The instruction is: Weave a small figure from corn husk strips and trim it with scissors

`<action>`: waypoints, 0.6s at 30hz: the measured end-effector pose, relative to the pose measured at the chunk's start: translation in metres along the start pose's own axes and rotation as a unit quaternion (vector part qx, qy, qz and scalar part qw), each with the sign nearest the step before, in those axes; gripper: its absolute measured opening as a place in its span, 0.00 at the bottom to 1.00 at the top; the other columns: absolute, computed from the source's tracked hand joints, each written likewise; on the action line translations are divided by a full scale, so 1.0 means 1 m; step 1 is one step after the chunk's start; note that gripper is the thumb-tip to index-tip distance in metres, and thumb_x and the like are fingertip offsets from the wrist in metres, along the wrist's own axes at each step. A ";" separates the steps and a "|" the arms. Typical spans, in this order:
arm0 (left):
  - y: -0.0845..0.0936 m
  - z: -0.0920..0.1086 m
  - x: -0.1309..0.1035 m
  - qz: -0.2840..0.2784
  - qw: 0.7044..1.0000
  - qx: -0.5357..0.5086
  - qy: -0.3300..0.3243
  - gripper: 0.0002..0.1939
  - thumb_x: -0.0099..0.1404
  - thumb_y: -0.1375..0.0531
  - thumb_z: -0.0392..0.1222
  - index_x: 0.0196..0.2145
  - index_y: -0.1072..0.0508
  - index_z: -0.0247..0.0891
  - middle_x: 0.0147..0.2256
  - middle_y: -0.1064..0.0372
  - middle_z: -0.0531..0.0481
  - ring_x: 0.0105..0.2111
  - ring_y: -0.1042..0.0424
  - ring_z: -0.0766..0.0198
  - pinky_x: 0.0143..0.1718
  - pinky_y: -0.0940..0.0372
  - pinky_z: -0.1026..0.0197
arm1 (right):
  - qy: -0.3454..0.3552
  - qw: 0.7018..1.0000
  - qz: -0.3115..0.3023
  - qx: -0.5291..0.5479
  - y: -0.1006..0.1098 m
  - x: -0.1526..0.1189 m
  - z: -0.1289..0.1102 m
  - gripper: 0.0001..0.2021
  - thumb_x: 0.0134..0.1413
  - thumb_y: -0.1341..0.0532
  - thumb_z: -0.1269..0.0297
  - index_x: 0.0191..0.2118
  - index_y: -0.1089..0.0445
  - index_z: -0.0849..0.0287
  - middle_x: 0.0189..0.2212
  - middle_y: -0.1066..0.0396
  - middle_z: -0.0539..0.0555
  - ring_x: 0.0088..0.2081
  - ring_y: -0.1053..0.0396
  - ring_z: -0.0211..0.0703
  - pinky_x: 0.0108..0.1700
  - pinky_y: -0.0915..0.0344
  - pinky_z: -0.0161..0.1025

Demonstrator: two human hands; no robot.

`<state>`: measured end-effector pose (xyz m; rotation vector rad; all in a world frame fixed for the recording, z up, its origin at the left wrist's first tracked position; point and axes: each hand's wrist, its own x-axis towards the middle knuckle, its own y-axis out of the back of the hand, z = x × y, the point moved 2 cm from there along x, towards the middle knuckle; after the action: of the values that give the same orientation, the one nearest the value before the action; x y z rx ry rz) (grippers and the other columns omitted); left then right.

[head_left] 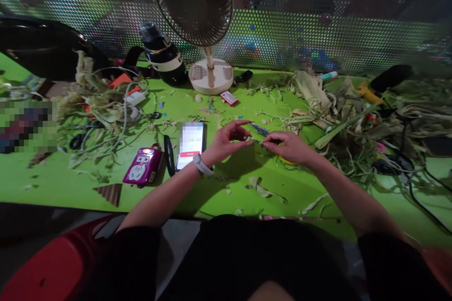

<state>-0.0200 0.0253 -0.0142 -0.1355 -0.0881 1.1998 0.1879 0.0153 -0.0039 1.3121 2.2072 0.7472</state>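
Over the green table [212,197], my left hand [228,141] pinches one end of a thin pale-green plant piece [254,141] between thumb and fingers. The other end is between the closed fingertips of my right hand [287,146]. Just behind the plant piece lies a grey pointed tool [260,129], partly hidden by my right hand. Something yellow [286,161] shows beneath that hand. A lit phone [191,143] stands beside my left wrist, which wears a pale watch [202,164].
A fan [211,77] and a dark bottle [164,56] stand at the back. Dry plant heaps [339,108] lie right and left [102,99]. A purple power socket [143,167] is at front left, near a cardboard triangle [110,194]. Cables [423,197] run at far right.
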 end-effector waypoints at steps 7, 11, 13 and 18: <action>0.001 -0.009 0.004 0.041 0.974 -0.209 0.074 0.27 0.49 0.30 0.32 0.48 0.27 0.40 0.36 0.24 0.51 0.37 0.25 0.68 0.41 0.30 0.65 | -0.059 0.947 -0.020 0.316 -0.022 0.004 0.005 0.16 0.50 0.36 0.49 0.32 0.31 0.60 0.25 0.28 0.49 0.26 0.30 0.35 0.34 0.30 0.38; -0.004 -0.015 0.003 0.038 0.974 -0.197 0.101 0.24 0.48 0.29 0.33 0.44 0.25 0.38 0.33 0.23 0.52 0.35 0.24 0.67 0.41 0.30 0.64 | -0.062 0.934 0.000 0.351 -0.032 0.007 0.003 0.16 0.47 0.34 0.50 0.31 0.32 0.59 0.25 0.28 0.48 0.25 0.30 0.34 0.33 0.28 0.38; -0.007 -0.016 0.002 0.053 0.982 -0.166 0.077 0.23 0.48 0.29 0.33 0.44 0.25 0.38 0.30 0.24 0.53 0.34 0.24 0.68 0.42 0.30 0.64 | -0.063 0.938 -0.003 0.341 -0.037 0.008 0.003 0.15 0.48 0.35 0.51 0.31 0.32 0.59 0.26 0.27 0.49 0.24 0.29 0.34 0.33 0.28 0.38; -0.012 -0.015 -0.005 0.091 0.992 -0.082 0.014 0.27 0.50 0.30 0.36 0.49 0.28 0.39 0.31 0.24 0.52 0.36 0.24 0.65 0.40 0.30 0.64 | -0.052 0.951 0.021 0.305 -0.046 0.005 0.000 0.11 0.51 0.37 0.56 0.31 0.32 0.59 0.27 0.28 0.49 0.23 0.31 0.34 0.28 0.29 0.37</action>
<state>-0.0088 0.0160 -0.0275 -0.3090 -0.1527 1.3716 0.1556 0.0017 -0.0347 1.6328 2.4214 -0.0184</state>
